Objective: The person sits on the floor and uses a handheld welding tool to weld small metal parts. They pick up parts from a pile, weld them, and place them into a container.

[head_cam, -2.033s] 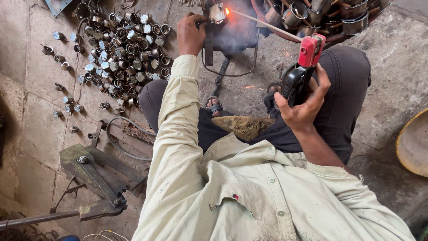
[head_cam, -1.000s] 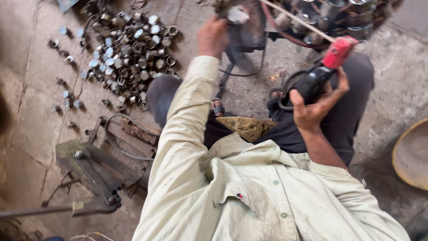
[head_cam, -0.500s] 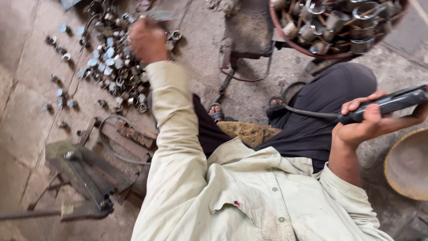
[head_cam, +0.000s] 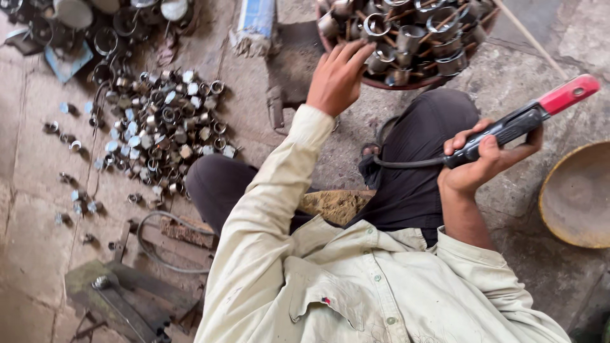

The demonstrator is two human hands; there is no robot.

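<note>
Left hand (head_cam: 335, 79): open, fingers spread and loosely curled, reaching out to the near rim of the basin (head_cam: 381, 84). Fingertips (head_cam: 363, 52) rest on or just over the metal rings (head_cam: 406, 32) piled in it; can't tell if one is pinched. Nothing clearly held.

Right hand (head_cam: 476, 165): closed in a full fist round the black handle of the electrode holder (head_cam: 521, 121). Holder tilted up to the right, red end pointing toward the upper right. Black cable (head_cam: 406, 164) runs from the handle's rear end left across the dark trouser leg (head_cam: 422, 159). Thin rod (head_cam: 527, 38) crosses the floor just right of the basin, well above the holder; not touching it as far as I can see.

Basin sits at the top edge of the view, on the floor (head_cam: 38, 190) just beyond the knee, full of rings and short tube sections.

Left of the person: loose heap of similar rings (head_cam: 162, 130) on the floor, with scattered strays further left. Bottom left: flat metal jig (head_cam: 121, 298) with a wire loop (head_cam: 159, 244) beside it. Right edge: empty round pan (head_cam: 578, 197), near the right hand but apart from it.

Person squats, pale shirt, both arms forward.
</note>
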